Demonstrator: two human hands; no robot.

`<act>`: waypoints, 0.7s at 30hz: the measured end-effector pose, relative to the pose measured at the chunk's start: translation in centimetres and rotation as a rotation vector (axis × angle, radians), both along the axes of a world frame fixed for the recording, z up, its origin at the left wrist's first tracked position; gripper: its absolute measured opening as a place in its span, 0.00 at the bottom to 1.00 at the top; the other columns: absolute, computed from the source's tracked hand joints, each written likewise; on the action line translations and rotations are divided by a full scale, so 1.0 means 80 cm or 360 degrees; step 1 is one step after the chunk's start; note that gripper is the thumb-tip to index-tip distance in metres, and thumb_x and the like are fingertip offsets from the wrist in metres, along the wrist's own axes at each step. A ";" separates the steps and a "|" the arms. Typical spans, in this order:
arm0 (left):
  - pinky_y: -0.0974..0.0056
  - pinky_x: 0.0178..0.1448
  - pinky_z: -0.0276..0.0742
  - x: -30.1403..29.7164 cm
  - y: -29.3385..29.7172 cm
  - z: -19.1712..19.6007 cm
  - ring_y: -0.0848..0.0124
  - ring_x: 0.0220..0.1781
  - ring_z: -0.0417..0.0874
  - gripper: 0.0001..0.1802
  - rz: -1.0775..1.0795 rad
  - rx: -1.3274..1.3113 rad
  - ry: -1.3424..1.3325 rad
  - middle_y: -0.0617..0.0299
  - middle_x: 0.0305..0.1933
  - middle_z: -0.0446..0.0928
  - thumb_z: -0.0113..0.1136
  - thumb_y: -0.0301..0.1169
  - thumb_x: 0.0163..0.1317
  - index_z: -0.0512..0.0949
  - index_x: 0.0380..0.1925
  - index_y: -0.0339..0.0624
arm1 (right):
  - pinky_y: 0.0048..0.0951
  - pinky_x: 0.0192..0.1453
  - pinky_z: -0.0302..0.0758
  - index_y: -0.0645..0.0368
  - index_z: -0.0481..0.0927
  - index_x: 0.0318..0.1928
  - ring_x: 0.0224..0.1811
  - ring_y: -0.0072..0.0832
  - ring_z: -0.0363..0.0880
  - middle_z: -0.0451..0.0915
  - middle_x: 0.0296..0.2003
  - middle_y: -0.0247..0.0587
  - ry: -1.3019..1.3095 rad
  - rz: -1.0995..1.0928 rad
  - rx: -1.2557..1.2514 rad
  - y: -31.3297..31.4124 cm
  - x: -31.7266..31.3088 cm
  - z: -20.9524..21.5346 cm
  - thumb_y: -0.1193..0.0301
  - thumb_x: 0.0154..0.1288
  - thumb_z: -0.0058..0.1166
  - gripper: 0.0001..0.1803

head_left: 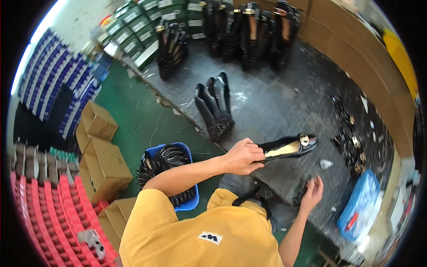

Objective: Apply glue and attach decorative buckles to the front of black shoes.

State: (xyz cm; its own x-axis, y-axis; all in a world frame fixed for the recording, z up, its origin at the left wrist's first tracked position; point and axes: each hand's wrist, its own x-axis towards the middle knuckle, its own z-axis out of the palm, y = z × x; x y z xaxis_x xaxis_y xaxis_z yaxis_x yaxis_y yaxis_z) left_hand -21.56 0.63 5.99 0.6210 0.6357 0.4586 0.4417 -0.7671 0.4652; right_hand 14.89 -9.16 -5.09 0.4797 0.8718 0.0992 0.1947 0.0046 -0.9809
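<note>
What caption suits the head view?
Left hand holding a black ornamented slip-on shoe by its heel end, right hand nearby.

Left hand [244,156]: closed round the heel end of one black shoe [291,149], pale insole, ornament at the toe end, held over the near part of the dark bench [271,95]. Right hand [314,190]: fingers loosely curled, near a small white piece [326,164]. On the bench: a cluster of black shoes [213,107], middle; more black footwear in upright bunches [251,33], far side; dark fittings [349,144] with shiny parts, right; blue basket [361,189] holding clear plastic, near right. Floor, left: blue tub [190,204] of black shoes; open cartons [110,162].
</note>
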 end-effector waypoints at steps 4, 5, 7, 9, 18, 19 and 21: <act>0.54 0.38 0.73 -0.118 0.042 0.072 0.56 0.30 0.78 0.14 0.0743 0.0440 -0.0385 0.56 0.27 0.76 0.78 0.31 0.49 0.78 0.25 0.40 | 0.24 0.52 0.77 0.66 0.75 0.63 0.45 0.23 0.80 0.81 0.47 0.39 -0.0227 0.0035 -0.0067 -0.002 -0.002 -0.005 0.73 0.77 0.54 0.18; 0.54 0.37 0.73 -0.160 0.068 0.086 0.54 0.30 0.77 0.15 0.0972 0.0572 -0.0380 0.54 0.27 0.76 0.78 0.31 0.49 0.78 0.23 0.39 | 0.24 0.51 0.77 0.66 0.77 0.61 0.46 0.22 0.79 0.81 0.46 0.37 -0.0255 0.0014 -0.0098 -0.003 -0.003 -0.002 0.72 0.76 0.56 0.18; 0.53 0.42 0.76 -0.268 0.135 0.091 0.52 0.35 0.79 0.13 0.1430 0.0724 -0.0339 0.52 0.32 0.81 0.77 0.33 0.54 0.81 0.29 0.39 | 0.26 0.55 0.76 0.66 0.78 0.59 0.47 0.23 0.77 0.80 0.46 0.37 -0.0320 -0.0021 -0.0168 -0.002 -0.008 0.008 0.74 0.74 0.58 0.16; 0.51 0.42 0.77 -0.364 0.202 0.105 0.49 0.37 0.81 0.14 0.1724 0.0909 -0.0338 0.48 0.36 0.82 0.73 0.36 0.61 0.81 0.34 0.36 | 0.25 0.54 0.75 0.66 0.79 0.57 0.47 0.23 0.77 0.79 0.45 0.36 -0.0360 -0.0030 -0.0160 0.000 -0.011 0.013 0.74 0.74 0.58 0.15; 0.50 0.45 0.78 -0.540 0.304 -0.008 0.41 0.41 0.83 0.13 0.1813 0.0703 -0.0065 0.40 0.36 0.81 0.61 0.35 0.70 0.80 0.44 0.34 | 0.23 0.53 0.73 0.66 0.81 0.51 0.46 0.21 0.75 0.78 0.44 0.33 -0.0453 -0.0077 -0.0184 0.013 -0.035 0.032 0.73 0.74 0.57 0.11; 0.49 0.49 0.78 -0.549 0.310 -0.007 0.42 0.45 0.83 0.16 0.1867 0.0510 0.0070 0.40 0.40 0.81 0.64 0.36 0.68 0.79 0.47 0.35 | 0.23 0.53 0.73 0.66 0.81 0.51 0.46 0.21 0.75 0.78 0.44 0.33 -0.0440 -0.0076 -0.0204 0.014 -0.039 0.032 0.73 0.74 0.57 0.11; 0.49 0.53 0.77 -0.524 0.317 -0.007 0.42 0.50 0.82 0.19 0.1899 0.0295 0.0184 0.41 0.44 0.81 0.67 0.37 0.66 0.78 0.51 0.36 | 0.24 0.53 0.73 0.67 0.81 0.51 0.46 0.22 0.75 0.77 0.44 0.34 -0.0518 -0.0110 -0.0186 0.014 -0.037 0.035 0.74 0.73 0.57 0.11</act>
